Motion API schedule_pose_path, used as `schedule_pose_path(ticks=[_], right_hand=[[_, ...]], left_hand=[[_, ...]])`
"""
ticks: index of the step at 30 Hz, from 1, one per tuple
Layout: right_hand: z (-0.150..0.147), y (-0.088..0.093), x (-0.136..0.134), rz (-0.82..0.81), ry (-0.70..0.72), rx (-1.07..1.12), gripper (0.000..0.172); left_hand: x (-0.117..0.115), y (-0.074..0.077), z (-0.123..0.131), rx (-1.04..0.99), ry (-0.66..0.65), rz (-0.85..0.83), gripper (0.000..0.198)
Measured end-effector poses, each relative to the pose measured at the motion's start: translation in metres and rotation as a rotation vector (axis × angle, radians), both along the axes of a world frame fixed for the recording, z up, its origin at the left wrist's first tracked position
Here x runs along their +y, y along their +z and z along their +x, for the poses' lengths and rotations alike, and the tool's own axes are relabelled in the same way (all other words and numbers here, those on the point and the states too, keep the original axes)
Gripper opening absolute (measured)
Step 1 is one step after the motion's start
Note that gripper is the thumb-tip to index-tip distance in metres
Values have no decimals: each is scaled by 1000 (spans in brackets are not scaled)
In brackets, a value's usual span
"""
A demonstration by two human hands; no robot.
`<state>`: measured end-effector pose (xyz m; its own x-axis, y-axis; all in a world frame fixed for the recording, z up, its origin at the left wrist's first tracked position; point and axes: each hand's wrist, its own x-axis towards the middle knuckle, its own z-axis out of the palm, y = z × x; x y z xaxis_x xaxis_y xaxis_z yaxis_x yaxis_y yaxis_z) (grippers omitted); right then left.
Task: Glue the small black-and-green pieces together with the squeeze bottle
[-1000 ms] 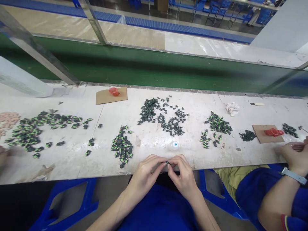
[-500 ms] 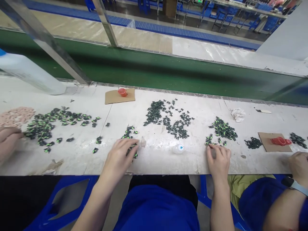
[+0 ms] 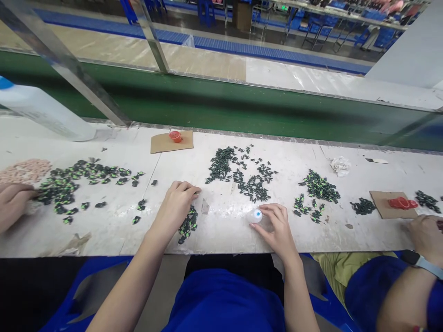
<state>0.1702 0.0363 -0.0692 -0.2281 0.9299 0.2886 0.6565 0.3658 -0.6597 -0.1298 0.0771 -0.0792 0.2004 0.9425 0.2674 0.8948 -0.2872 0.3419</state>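
Bottle (image 3: pixel 255 216) framed by the right grip (image 3: pixel 277 227), parts under the left grip (image 3: pixel 176 204)

Thumb and fingers of the right grip stand apart around the small white bottle; whether they press on it, I cannot tell. It sits on the desk (image 3: pixel 221 240) between both grips, probably to suit either one's reach. The left grip curls over a black-and-green pile (image 3: pixel 189 224), fingertips bunched; whether they pinch a part is too small to tell. Loose dark pieces (image 3: pixel 254 188) lie beyond and between the grips, with another black-and-green heap (image 3: pixel 320 186) right of the right grip; the gaps seem to keep sorts apart. Beyond the left grip, a red cup (image 3: pixel 176 136) rests on cardboard (image 3: pixel 159 145), perhaps sparing the desk from drips. Far left of that grip, a large jug (image 3: pixel 51 115) bears faint, unreadable print.
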Motion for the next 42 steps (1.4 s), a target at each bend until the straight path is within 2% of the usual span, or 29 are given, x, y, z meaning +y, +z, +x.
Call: schedule_pose_path(ticks=[2, 6, 11, 14, 15, 17, 21, 24, 27, 30, 36, 42], right_hand=[[-2, 2, 0, -42, 4, 57, 18], [-4, 5, -5, -181, -20, 277, 19], [-2, 2, -9, -233, -85, 539, 22], [-1, -3, -6, -242, -139, 658, 30], [-1, -4, -5, -256, -164, 716, 32], [-2, -6, -4, -289, -215, 838, 35], [-6, -7, -5, -340, -266, 970, 28], [-6, -6, -8, -383, -295, 997, 24], [-5, -4, -10, -371, -323, 952, 21], [-7, -1, -12, -347, -336, 837, 19], [-18, 6, -12, -333, -423, 657, 24], [-20, 6, -11, -356, -428, 605, 23]], left_hand=[[0, 0, 0, -16, -8, -15, 28], [-5, 3, 4, -70, 13, -76, 30], [-23, 19, 30, -222, 43, -114, 28], [-38, 26, 58, -450, -138, -150, 21], [-42, 26, 68, -515, -195, -176, 19], [-50, 20, 84, -566, -220, -206, 15], [-57, 3, 98, -492, -129, -128, 17], [-60, -2, 97, -466, -92, -86, 16], [-59, -2, 93, -505, -133, -96, 10], [-58, -2, 91, -550, -178, -125, 15], [-58, -8, 93, -592, -100, -88, 9], [-59, -9, 94, -591, -79, -73, 7]])
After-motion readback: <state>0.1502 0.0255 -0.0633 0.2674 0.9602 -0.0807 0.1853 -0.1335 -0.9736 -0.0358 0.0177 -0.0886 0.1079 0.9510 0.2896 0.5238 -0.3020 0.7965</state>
